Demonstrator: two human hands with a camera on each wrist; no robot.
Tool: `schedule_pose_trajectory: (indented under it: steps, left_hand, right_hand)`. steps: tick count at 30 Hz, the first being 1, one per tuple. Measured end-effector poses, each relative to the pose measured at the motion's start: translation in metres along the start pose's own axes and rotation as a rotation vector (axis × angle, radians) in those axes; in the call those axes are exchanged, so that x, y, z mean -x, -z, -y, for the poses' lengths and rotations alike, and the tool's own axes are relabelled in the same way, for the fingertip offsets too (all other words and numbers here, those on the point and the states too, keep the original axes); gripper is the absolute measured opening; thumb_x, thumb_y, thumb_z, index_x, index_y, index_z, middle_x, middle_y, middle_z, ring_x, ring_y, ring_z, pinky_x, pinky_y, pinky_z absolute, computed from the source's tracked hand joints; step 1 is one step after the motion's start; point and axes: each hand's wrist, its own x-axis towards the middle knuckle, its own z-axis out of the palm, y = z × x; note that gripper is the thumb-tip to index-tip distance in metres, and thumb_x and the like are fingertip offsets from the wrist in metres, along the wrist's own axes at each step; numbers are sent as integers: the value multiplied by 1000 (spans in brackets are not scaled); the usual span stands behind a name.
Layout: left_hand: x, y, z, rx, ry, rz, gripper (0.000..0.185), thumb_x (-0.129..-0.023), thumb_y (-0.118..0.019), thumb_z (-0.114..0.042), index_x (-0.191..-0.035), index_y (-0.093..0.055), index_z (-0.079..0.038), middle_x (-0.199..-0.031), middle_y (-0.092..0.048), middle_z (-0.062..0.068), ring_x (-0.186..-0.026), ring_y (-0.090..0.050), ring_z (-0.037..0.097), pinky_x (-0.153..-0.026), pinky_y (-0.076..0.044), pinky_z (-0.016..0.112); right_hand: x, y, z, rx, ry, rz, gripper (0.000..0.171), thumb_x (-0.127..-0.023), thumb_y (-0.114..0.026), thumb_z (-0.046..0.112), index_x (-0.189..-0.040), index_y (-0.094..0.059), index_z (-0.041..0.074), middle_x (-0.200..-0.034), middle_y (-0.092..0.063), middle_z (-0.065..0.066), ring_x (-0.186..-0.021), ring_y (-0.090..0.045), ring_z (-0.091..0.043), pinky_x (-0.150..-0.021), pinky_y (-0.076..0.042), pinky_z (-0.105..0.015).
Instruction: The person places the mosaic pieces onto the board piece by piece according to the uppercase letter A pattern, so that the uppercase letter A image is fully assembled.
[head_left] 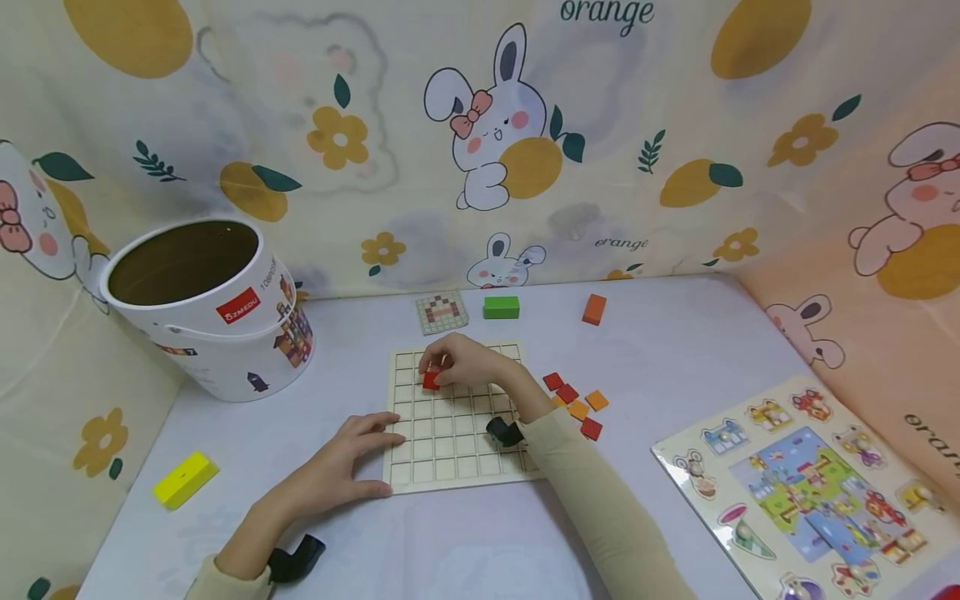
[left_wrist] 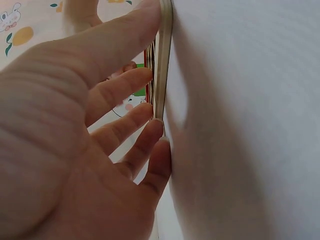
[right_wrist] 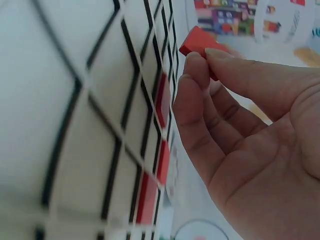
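My right hand (head_left: 474,363) pinches a small red square tile (right_wrist: 200,42) between thumb and fingertips, over the upper left part of a pale wooden grid board (head_left: 450,450). In the right wrist view the tile is tilted, and several red tiles (right_wrist: 147,197) lie in the board's cells beyond. At the board's left edge, my left hand (head_left: 337,458) has its fingers spread and nearly straight. Its fingertips and thumb meet the board's side (left_wrist: 163,65) in the left wrist view. Right of the board lies a loose group of red tiles (head_left: 592,428) and orange tiles (head_left: 597,400).
A small pattern card (head_left: 442,312), a green block (head_left: 501,307) and an orange block (head_left: 594,309) lie behind the board. At left stand a white bucket (head_left: 262,358) and a yellow block (head_left: 185,481). A picture puzzle board (head_left: 723,508) lies at right.
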Motion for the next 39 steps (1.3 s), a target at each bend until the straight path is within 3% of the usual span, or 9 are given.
schedule_pose_trajectory:
  steps: [7, 12, 24, 32, 39]
  left_hand:
    - [-1, 1, 1, 22, 11, 8, 61, -78, -84, -35, -133, -63, -18, -154, -39, 7, -139, -35, 33, -111, -35, 56]
    - [0, 0, 4, 46, -2, 10, 61, -79, -82, -40, -133, -63, -18, -153, -40, 8, -139, -35, 36, -109, -35, 60]
    - [-2, -2, 10, 76, 7, 2, 64, -75, -84, -42, -133, -64, -21, -153, -39, 2, -141, -33, 35, -112, -32, 59]
    - [-1, -1, 11, 82, -5, -1, 63, -77, -83, -44, -133, -63, -22, -153, -40, 4, -140, -34, 37, -110, -32, 61]
    - [-1, -2, 11, 91, -4, 0, 63, -77, -83, -43, -133, -63, -22, -154, -39, 5, -140, -33, 37, -110, -31, 62]
  right_hand:
    - [-12, -14, 6, -10, 4, 11, 19, -87, -65, -11, -103, -70, -3, -83, -60, -6, -78, -53, -13, -71, -48, -21]
    - [-12, -19, 9, 15, -44, 4, 18, -89, -64, -10, -103, -69, -1, -86, -62, -9, -79, -54, -15, -71, -47, -22]
    - [-13, -26, 7, 250, -81, -55, 17, -87, -74, 4, -102, -76, 9, -87, -61, 2, -79, -54, -12, -68, -45, -23]
    - [-9, -24, 12, 262, -81, -77, 19, -87, -73, 2, -106, -72, 7, -79, -61, 2, -73, -53, -12, -64, -45, -24]
    - [0, -16, 11, 219, -55, -110, 21, -90, -70, 2, -110, -71, 4, -88, -64, 0, -78, -57, -13, -70, -48, -25]
